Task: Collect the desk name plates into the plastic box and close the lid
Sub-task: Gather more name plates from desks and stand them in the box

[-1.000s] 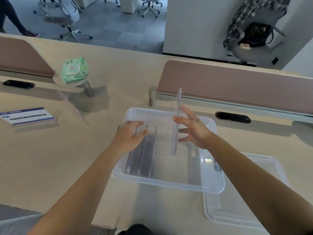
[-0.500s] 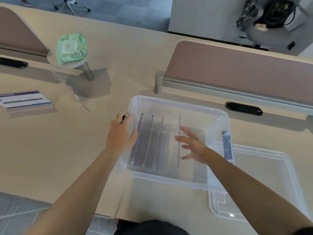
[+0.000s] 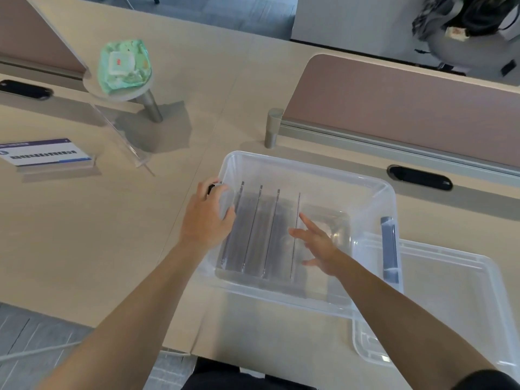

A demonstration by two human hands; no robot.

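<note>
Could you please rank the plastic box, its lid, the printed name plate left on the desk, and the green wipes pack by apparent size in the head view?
1. plastic box and lid: look alike; the lid is partly covered and cropped, so unranked.
2. printed name plate and green wipes pack: look alike, so unranked.

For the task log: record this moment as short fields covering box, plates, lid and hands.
box: clear plastic box open on the desk
plates in box: four clear plates standing on edge, side by side
plates outside: printed name plate and a clear plate on the desk, far left
lid: lid off, lying right of the box
left hand: gripping the box's left rim
right hand: open inside the box, beside the rightmost plate
</note>
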